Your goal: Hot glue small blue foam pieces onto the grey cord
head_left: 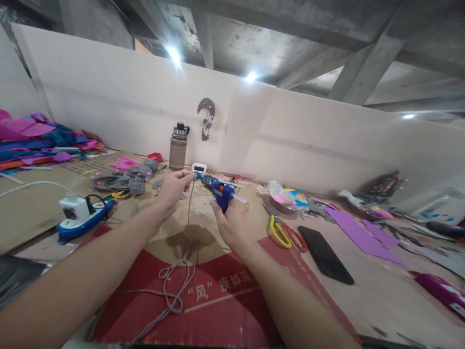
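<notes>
My right hand grips a blue hot glue gun, raised above the table with its nozzle pointing left. My left hand is pinched shut right at the nozzle tip, holding the top end of a thin grey cord. The cord hangs straight down from the pinch and loops in a loose pile on the red printed cardboard that covers the table in front of me.
A white and blue power strip sits left. Grey felt pieces, a brown water bottle and stacked coloured foam sheets lie behind. Yellow-and-orange scissors, a black phone and purple foam lie right.
</notes>
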The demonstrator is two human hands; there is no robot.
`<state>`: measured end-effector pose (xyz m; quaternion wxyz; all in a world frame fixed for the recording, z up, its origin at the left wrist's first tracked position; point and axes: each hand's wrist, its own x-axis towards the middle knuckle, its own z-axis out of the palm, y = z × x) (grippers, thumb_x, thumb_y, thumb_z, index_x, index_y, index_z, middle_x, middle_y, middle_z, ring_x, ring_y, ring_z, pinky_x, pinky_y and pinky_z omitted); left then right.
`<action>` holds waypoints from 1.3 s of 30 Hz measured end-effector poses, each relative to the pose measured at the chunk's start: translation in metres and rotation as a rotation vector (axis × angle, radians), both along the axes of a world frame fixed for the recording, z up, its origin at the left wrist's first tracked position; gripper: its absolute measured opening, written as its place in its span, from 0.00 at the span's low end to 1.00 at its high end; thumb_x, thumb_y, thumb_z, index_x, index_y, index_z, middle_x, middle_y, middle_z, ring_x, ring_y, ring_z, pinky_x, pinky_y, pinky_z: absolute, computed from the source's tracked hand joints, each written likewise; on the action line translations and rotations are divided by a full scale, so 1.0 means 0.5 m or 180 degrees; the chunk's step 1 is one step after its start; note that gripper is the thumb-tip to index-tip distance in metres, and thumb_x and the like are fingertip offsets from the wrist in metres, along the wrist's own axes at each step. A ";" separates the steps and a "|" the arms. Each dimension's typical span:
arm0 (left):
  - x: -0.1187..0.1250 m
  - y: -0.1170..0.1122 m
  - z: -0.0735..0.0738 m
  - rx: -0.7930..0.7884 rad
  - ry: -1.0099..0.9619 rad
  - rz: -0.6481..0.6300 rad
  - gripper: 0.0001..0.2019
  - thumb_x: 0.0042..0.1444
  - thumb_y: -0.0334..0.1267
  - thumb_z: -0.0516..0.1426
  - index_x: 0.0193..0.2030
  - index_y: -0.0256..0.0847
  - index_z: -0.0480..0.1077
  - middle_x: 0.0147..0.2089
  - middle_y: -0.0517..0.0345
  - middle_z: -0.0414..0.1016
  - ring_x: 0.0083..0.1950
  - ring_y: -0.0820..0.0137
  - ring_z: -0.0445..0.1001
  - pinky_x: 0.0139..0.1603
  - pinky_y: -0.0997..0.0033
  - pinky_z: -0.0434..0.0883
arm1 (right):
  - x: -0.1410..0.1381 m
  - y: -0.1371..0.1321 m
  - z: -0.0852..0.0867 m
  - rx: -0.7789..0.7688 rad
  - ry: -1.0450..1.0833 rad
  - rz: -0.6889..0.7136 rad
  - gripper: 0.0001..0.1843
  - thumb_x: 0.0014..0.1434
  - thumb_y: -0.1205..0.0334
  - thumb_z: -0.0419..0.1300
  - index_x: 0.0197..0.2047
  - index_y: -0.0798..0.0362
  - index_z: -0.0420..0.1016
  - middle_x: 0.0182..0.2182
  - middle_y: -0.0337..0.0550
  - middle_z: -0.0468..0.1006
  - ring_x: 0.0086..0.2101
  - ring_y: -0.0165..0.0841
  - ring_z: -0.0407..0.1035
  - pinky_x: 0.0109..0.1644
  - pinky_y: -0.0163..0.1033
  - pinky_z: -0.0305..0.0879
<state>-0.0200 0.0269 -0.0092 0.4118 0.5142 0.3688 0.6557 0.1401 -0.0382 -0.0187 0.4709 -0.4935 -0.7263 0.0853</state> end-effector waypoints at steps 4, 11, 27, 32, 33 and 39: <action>-0.003 0.003 -0.001 -0.0060 -0.0066 -0.0002 0.09 0.42 0.39 0.61 0.27 0.35 0.71 0.20 0.62 0.64 0.19 0.79 0.56 0.20 0.76 0.51 | 0.006 0.010 -0.007 -0.0144 0.0342 -0.0032 0.15 0.55 0.52 0.52 0.38 0.55 0.70 0.30 0.46 0.75 0.29 0.35 0.69 0.33 0.37 0.64; -0.003 0.004 -0.002 -0.0211 -0.0189 -0.0045 0.09 0.41 0.39 0.62 0.26 0.36 0.70 0.22 0.63 0.64 0.20 0.80 0.57 0.20 0.77 0.51 | 0.026 0.041 -0.009 -0.0775 0.1534 0.0291 0.18 0.55 0.50 0.50 0.36 0.57 0.69 0.26 0.43 0.75 0.18 0.27 0.64 0.21 0.32 0.61; 0.016 -0.022 -0.004 0.0559 0.1053 0.0329 0.06 0.46 0.39 0.59 0.30 0.40 0.71 0.26 0.59 0.69 0.25 0.75 0.62 0.25 0.74 0.58 | 0.125 0.121 -0.039 -0.0651 -0.0428 -0.1212 0.17 0.45 0.56 0.61 0.15 0.52 0.59 0.21 0.54 0.72 0.35 0.44 0.70 0.41 0.47 0.62; 0.025 -0.050 0.005 0.1231 0.1920 0.0917 0.04 0.47 0.33 0.57 0.31 0.40 0.72 0.29 0.58 0.70 0.29 0.72 0.65 0.31 0.73 0.60 | 0.038 0.078 -0.015 -0.0332 0.0834 0.0135 0.11 0.54 0.53 0.51 0.33 0.52 0.61 0.31 0.43 0.73 0.33 0.31 0.68 0.39 0.39 0.64; 0.027 -0.053 0.006 0.1340 0.2068 0.0975 0.04 0.47 0.33 0.56 0.30 0.40 0.71 0.29 0.57 0.70 0.29 0.72 0.65 0.32 0.73 0.61 | 0.016 0.072 -0.017 -0.0411 0.1281 0.0601 0.12 0.53 0.53 0.53 0.36 0.52 0.59 0.34 0.42 0.73 0.34 0.30 0.68 0.40 0.37 0.65; 0.033 -0.052 -0.001 0.1374 0.2342 0.0921 0.03 0.48 0.32 0.55 0.30 0.39 0.71 0.31 0.57 0.72 0.32 0.71 0.67 0.34 0.72 0.62 | -0.042 0.056 -0.025 -0.1172 0.2641 0.1664 0.15 0.50 0.58 0.56 0.37 0.49 0.54 0.25 0.29 0.65 0.21 0.22 0.61 0.30 0.33 0.65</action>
